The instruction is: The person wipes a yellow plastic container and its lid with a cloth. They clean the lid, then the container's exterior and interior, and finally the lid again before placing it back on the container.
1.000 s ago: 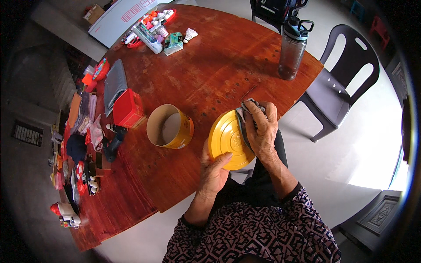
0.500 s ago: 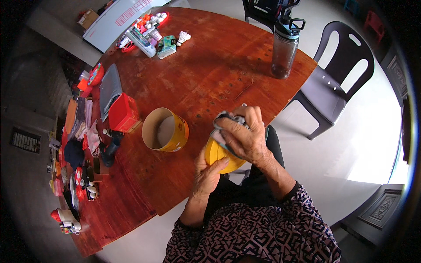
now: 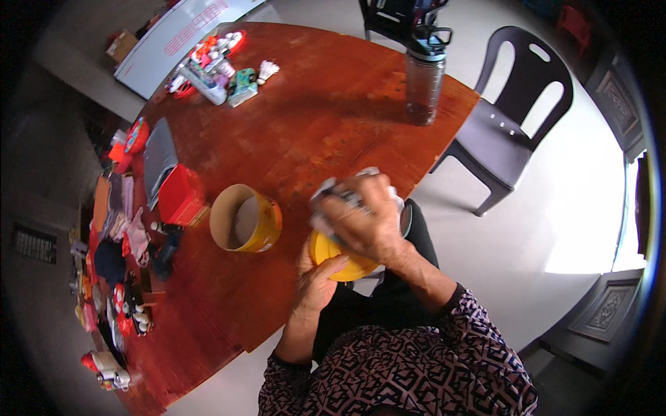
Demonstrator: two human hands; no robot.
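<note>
Left hand (image 3: 316, 283) pinches yellow lid (image 3: 352, 269) at its edge, thumb on top. Lid is over the lap, by the near bench (image 3: 312, 132) edge. Right hand (image 3: 371, 220), blurred, is curled around grey cloth (image 3: 323, 192), which covers part of lid. Yellow tub (image 3: 270, 225) stands uncovered on bench, left of hands. Red box (image 3: 181, 197) beyond tub; clear bottle (image 3: 422, 87) upright near right edge; dark chair (image 3: 494, 139) beside bench.
</note>
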